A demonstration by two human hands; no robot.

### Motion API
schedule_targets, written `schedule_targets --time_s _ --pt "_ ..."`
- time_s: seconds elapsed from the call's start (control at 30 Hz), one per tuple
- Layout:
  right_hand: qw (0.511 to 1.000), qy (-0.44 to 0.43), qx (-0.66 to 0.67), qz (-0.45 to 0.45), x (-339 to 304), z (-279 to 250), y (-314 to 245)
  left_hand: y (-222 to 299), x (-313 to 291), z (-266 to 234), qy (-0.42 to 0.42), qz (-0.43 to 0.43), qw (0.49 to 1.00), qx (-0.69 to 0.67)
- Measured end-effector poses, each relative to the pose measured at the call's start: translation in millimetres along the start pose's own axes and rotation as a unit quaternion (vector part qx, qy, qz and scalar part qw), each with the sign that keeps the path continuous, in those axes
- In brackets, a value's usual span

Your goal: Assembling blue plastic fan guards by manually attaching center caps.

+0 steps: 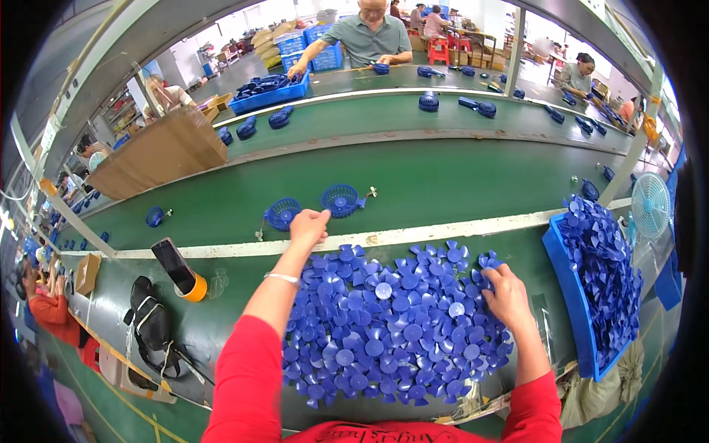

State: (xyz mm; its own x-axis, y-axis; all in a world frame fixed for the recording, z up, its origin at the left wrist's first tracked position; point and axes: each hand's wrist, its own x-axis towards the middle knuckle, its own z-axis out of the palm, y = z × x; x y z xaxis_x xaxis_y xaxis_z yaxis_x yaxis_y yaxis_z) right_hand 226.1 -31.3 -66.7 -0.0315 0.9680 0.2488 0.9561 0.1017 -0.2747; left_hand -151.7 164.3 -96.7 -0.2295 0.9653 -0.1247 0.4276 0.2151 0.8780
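Observation:
A wide heap of small blue fan blades (384,325) covers the bench in front of me. My left hand (309,227) reaches past the heap's far edge, its thumb and finger pinched together; whatever is in them is too small to make out. Two blue fan housings (341,201) with round grilles lie beside that hand on the green belt, small motors and wires attached. At the heap's right edge my right hand (507,297) has its fingers curled on a blue fan blade (489,260).
A blue crate (572,295) piled with blades stands at the right, near a light-blue fan (651,205). To the left are a phone (172,262) on an orange stand and a black bag (150,314). Across the belts a person (367,40) handles blue parts beside another crate (272,94).

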Motion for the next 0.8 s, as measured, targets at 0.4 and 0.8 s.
schedule_targets --time_s 0.4,0.8 --pt "0.991 0.073 -0.067 0.085 7 26 7 12 35 53 0.011 0.021 0.995 0.092" --pt "0.997 0.074 0.013 0.019 19 54 67 60 -142 37 -0.113 0.076 0.915 -0.379"
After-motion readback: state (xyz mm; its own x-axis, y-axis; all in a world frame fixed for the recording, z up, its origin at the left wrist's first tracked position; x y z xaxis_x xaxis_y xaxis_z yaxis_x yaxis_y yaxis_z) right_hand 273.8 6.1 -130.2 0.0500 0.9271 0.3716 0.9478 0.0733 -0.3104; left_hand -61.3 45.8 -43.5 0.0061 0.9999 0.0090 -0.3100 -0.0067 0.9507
